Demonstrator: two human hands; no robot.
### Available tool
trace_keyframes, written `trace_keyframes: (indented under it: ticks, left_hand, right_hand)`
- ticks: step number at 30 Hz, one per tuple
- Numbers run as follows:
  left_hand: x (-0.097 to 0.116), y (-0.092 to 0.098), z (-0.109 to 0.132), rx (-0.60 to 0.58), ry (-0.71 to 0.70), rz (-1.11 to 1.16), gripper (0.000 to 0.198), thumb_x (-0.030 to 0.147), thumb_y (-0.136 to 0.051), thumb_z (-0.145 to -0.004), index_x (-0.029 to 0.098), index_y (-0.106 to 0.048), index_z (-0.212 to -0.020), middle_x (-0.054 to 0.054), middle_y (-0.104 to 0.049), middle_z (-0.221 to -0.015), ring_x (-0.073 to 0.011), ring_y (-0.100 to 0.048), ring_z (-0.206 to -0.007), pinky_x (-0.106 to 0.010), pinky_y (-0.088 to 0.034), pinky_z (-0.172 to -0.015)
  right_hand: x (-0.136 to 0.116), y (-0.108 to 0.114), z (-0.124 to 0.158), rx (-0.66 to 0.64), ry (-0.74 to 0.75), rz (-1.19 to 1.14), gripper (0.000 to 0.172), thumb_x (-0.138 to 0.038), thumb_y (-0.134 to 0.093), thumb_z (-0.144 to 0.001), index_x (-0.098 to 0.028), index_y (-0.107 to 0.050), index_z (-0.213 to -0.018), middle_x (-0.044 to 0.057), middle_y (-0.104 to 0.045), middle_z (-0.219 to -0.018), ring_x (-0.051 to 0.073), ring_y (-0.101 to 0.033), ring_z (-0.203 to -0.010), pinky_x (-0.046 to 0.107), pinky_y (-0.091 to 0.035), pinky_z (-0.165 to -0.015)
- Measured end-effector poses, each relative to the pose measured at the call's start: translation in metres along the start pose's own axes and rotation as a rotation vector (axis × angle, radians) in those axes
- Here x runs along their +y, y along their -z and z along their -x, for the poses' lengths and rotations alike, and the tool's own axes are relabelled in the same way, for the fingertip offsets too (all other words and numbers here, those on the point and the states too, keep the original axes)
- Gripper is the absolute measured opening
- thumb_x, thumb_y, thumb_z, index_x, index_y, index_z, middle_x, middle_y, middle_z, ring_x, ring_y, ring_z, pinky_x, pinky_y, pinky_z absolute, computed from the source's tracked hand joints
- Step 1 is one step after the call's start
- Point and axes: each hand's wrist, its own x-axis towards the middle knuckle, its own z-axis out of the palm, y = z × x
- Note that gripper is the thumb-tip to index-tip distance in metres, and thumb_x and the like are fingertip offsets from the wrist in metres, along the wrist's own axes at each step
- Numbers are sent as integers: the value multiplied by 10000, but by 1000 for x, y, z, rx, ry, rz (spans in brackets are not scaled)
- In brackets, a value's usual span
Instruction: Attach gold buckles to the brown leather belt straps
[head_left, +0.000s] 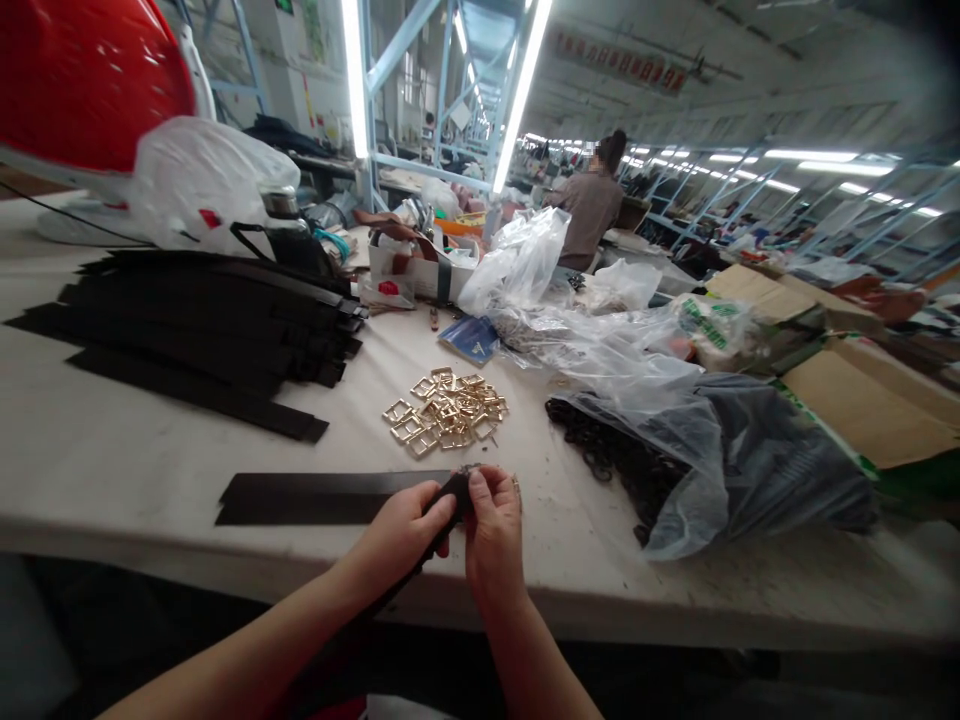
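Observation:
A black strap [439, 530] runs down from my fingers toward my lap. My left hand [409, 525] is closed on it, thumb on top. At the strap's upper end, my right hand [495, 515] pinches it between thumb and fingers. A bit of gold metal shows beside the right fingers, but I cannot make out how it joins the strap. Flat black strips [300, 497] lie on the table just left of my hands. Beyond my hands is a loose heap of gold buckles [450, 408].
A thick pile of black strips [195, 320] lies at the left. At the right, a clear plastic bag [697, 470] spills black pieces [600, 450]. A blue packet [471, 340] and a white box [420, 270] stand behind the buckles. Farther back is a person [592, 205].

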Motion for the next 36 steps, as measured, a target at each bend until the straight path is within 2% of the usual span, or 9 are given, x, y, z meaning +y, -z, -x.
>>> trace_keyframes:
  ticks: [3,7,12,18,23,26,29,33,36]
  left_hand:
    - [0,-1,4,-24,-4,-35,275,387,-391,-814,162,-498,-697,30,-532,-511,-115,-499,-461,-197,-367,-451]
    - [4,4,7,-85,1,-131,298,379,-372,-816,156,-547,-723,11,-574,-579,-135,-547,-500,-206,-390,-476]
    - [4,12,8,-137,-3,-321,281,322,-372,-807,159,-573,-698,-24,-626,-622,-183,-601,-595,-227,-405,-534]
    - [-8,7,15,-26,-41,-520,324,347,-311,-845,166,-577,-809,-90,-667,-745,-248,-627,-703,-287,-408,-600]
    - [-12,11,17,-137,36,-105,257,345,-348,-818,169,-517,-737,-10,-587,-596,-173,-575,-515,-236,-415,-476]
    - [-6,18,18,-121,26,-84,286,394,-370,-820,176,-492,-682,17,-545,-559,-147,-540,-489,-210,-390,-446]
    - [0,24,20,-82,-15,-220,292,373,-365,-834,174,-512,-680,15,-557,-557,-141,-539,-509,-208,-380,-483]
    - [0,27,22,-128,6,-175,314,387,-345,-850,172,-525,-710,15,-565,-568,-137,-534,-522,-212,-380,-494]
    - [-3,31,26,-280,53,23,206,338,-436,-818,166,-529,-883,9,-624,-671,-147,-575,-633,-222,-430,-590]
  right_hand:
    - [5,-2,6,-49,124,237,182,-336,-514,-805,-188,-541,-907,27,-629,-840,152,-593,-786,306,-469,-730]
    - [10,9,14,-186,466,631,194,-239,-427,-858,-194,-597,-942,46,-643,-913,166,-589,-880,316,-452,-804]
    - [17,21,11,-366,627,744,305,-138,-389,-861,-223,-548,-1107,51,-635,-1028,166,-577,-974,317,-447,-861]
    - [13,9,12,-353,424,684,294,-144,-354,-868,-198,-545,-1085,58,-633,-996,150,-604,-885,300,-485,-798]
    - [-4,6,14,-593,525,699,383,-150,-390,-849,-244,-487,-1207,50,-583,-1164,178,-528,-1072,364,-389,-948]
    - [-8,5,13,-449,307,544,315,-259,-382,-883,-236,-525,-1163,53,-592,-1124,181,-551,-1019,355,-416,-901]
    - [-5,6,13,-365,69,541,270,-357,-444,-861,-190,-632,-960,38,-638,-865,170,-577,-846,308,-449,-782]
    - [-3,11,11,-357,103,588,232,-369,-519,-815,-183,-650,-862,28,-612,-821,158,-546,-796,274,-428,-722]
    - [-4,13,6,-243,60,530,226,-387,-560,-782,-177,-633,-823,12,-600,-768,138,-528,-732,253,-416,-676]
